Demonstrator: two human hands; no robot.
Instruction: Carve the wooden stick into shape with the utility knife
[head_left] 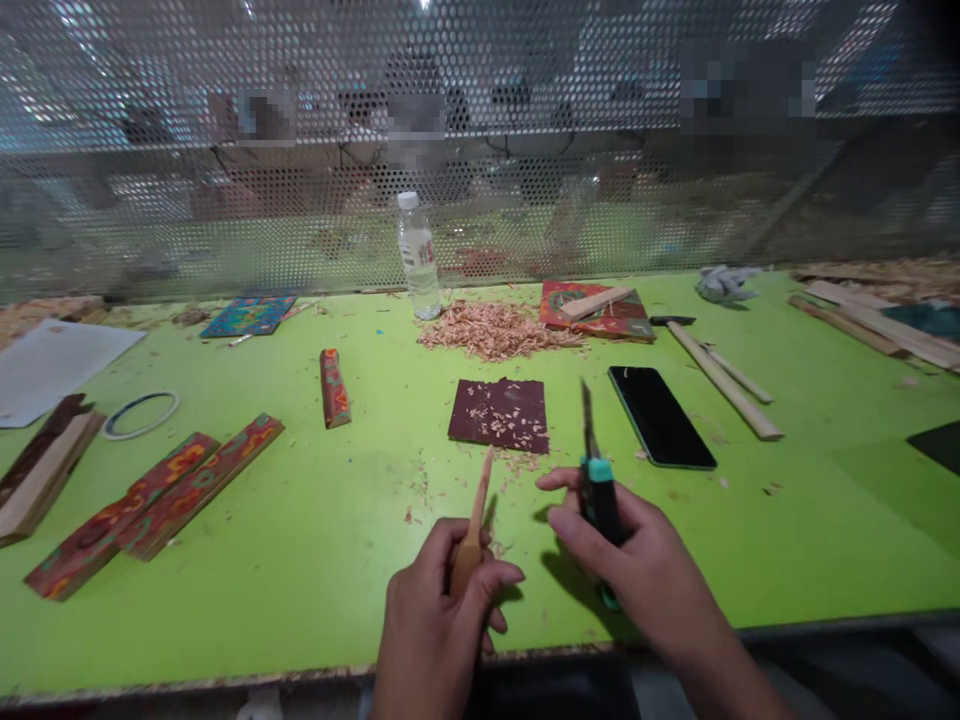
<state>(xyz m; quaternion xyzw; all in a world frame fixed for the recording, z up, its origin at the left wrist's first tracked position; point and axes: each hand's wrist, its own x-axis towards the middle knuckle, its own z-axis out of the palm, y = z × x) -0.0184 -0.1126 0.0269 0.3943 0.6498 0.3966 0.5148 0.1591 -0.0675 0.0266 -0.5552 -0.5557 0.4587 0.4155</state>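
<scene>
My left hand [442,610] is wrapped round a carved wooden stick [471,545], its thin tapered end pointing up and away from me. In my right hand [637,550] is a utility knife [601,500] with a black and teal handle, its blade upward and apart from the stick. My right index finger and thumb stand off the handle partway. Just beyond the stick's tip lies a dark brown sheet of sandpaper [499,412] sprinkled with pale shavings. The lower part of the stick is hidden in my left palm.
A shavings heap [495,330] lies before a water bottle [418,260] by the perforated metal screen [525,210]. At right are a phone [661,415] and a hammer [720,380]. Painted wood strips [165,500], a tape ring [140,414] and paper [60,360] lie left on the green table [300,600].
</scene>
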